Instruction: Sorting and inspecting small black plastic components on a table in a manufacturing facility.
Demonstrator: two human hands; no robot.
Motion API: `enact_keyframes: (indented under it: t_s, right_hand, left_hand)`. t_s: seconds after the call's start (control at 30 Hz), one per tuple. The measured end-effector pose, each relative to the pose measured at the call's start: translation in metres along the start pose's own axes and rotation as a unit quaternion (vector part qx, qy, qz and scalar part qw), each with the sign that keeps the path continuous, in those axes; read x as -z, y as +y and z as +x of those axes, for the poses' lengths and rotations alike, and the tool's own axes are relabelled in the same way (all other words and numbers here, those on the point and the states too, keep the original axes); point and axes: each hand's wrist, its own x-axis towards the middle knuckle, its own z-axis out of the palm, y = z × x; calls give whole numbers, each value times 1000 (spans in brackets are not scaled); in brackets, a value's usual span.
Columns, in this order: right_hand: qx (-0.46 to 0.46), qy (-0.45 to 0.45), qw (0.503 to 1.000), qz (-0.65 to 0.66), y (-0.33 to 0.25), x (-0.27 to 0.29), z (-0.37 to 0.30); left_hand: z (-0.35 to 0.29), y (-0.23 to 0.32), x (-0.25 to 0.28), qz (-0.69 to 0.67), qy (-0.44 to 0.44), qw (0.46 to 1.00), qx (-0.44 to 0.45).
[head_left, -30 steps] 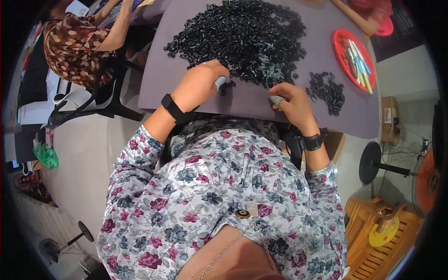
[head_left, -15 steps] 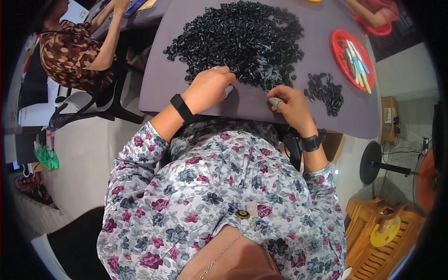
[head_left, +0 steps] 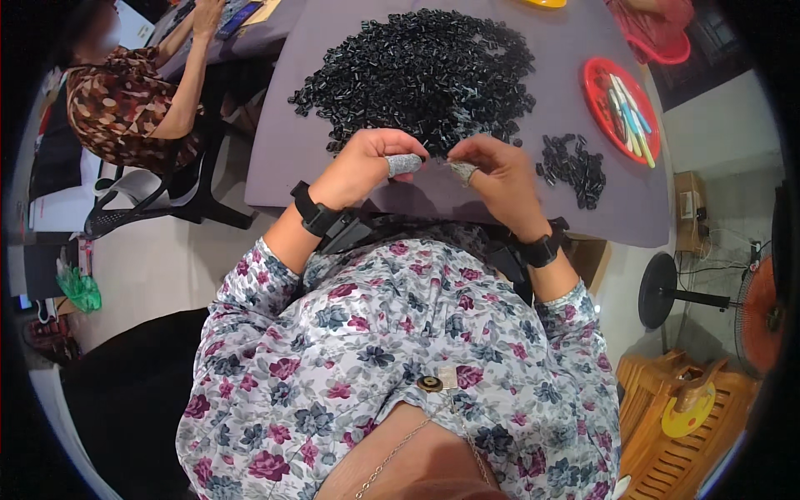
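Note:
Above the near edge of the grey-covered table (head_left: 292, 171), my two hands face each other, fingertips close together. My left hand (head_left: 367, 171) is closed in a pinch; a small black piece (head_left: 427, 155) shows at its fingertips. Also pinched is my right hand (head_left: 504, 179), but what lies between its fingers is too small to make out. Grey wrapping covers each thumb. Just beyond the hands spreads a large heap of small black pieces (head_left: 408, 75), with some clear, shiny bits among them. A smaller pile of black pieces (head_left: 573, 171) lies to the right of my right hand.
A red round tray (head_left: 593, 93) with several long-handled tools stands at the table's right. Part of a yellow dish (head_left: 546, 2) shows at the far edge. Another person (head_left: 125, 108) sits at the left, and a red sleeve (head_left: 654, 25) appears far right. A fan (head_left: 760, 317) stands right.
My hands have come together, the left moving right and the right moving left. Their fingertips now almost meet over the table's near edge. The view has shifted slightly.

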Motion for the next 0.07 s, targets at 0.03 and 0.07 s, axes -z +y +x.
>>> enact_keyframes:
  t_s: [0.03, 0.07]
  right_hand:
    - [7, -4, 1000, 2, -2, -4, 2]
    - [14, -7, 1000, 5, -3, -7, 3]
  left_hand:
    - [0, -4, 0, -9, -10, 1000, 3]
    - [0, -9, 1, -17, -21, 1000, 6]
